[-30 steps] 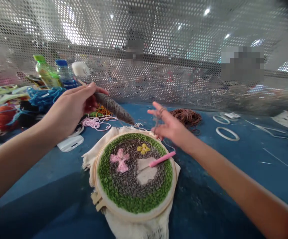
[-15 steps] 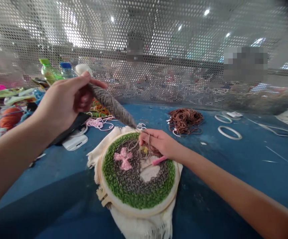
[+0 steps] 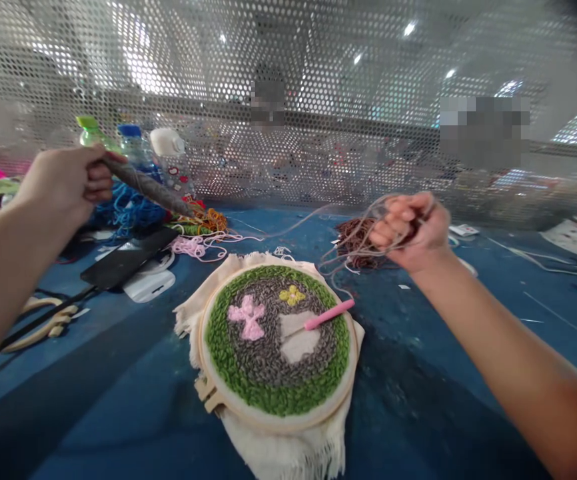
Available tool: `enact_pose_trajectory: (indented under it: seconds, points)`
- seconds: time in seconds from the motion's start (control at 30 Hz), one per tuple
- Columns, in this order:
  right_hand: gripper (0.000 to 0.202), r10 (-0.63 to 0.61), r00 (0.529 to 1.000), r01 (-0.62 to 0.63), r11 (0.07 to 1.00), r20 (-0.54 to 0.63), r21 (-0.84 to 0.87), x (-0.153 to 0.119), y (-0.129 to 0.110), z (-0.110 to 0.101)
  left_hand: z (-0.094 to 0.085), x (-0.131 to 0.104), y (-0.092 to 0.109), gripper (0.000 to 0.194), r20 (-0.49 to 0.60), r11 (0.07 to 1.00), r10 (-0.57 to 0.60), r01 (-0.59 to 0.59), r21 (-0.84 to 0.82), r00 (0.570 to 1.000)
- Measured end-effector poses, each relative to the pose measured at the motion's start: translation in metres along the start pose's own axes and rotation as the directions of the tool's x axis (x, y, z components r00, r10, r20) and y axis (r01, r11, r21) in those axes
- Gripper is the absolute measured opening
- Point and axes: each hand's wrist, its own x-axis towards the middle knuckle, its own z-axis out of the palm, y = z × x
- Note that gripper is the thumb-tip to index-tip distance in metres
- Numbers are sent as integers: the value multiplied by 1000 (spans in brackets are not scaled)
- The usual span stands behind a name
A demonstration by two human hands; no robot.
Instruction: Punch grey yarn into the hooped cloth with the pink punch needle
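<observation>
My left hand [image 3: 71, 177] is closed round one end of a long skein of grey yarn [image 3: 151, 187], held up at the left. On the right, my closed right hand [image 3: 413, 230] grips loose loops of grey yarn strand [image 3: 336, 260]. One strand runs down to a pink punch needle [image 3: 331, 313], which lies across an embroidery hoop [image 3: 201, 347]. The hooped cloth bears green and grey loops, a pink flower [image 3: 247, 317], a yellow flower [image 3: 292, 295] and a bare white patch [image 3: 299, 348].
Behind my right hand lies a brown yarn bundle [image 3: 356, 243]. A black phone-like object [image 3: 128, 257], blue yarn [image 3: 131, 207], pink cord [image 3: 193, 245] and bottles [image 3: 131, 143] stand or lie left. Perforated metal panel [image 3: 318, 153] closes off the back.
My hands have moved apart: the left went left with the grey skein, the right went right and up, drawing out grey strand. The yellow flower and the punch needle's handle are now uncovered.
</observation>
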Motion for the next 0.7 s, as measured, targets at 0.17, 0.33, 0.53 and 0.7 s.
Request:
enact_pose_trajectory:
  seconds: [0.17, 0.33, 0.53, 0.7]
  points:
    - [33, -124, 969, 132, 991, -212, 27, -8, -26, -26, 8, -7, -2, 24, -228, 1000, 23, -25, -4, 973]
    - [7, -49, 931, 64, 998, -361, 29, 2, -18, -14, 70, -44, 20, 35, -102, 992, 125, -128, -20, 987]
    - [65, 56, 998, -51, 990, 31, -132, -3, 10, 48, 123, -103, 40, 31, 171, 991, 94, -75, -113, 981]
    - [40, 302, 866, -269, 953, 399, -138, -28, 33, 99, 132, -124, 50, 39, 230, 974, 49, 5, -225, 972]
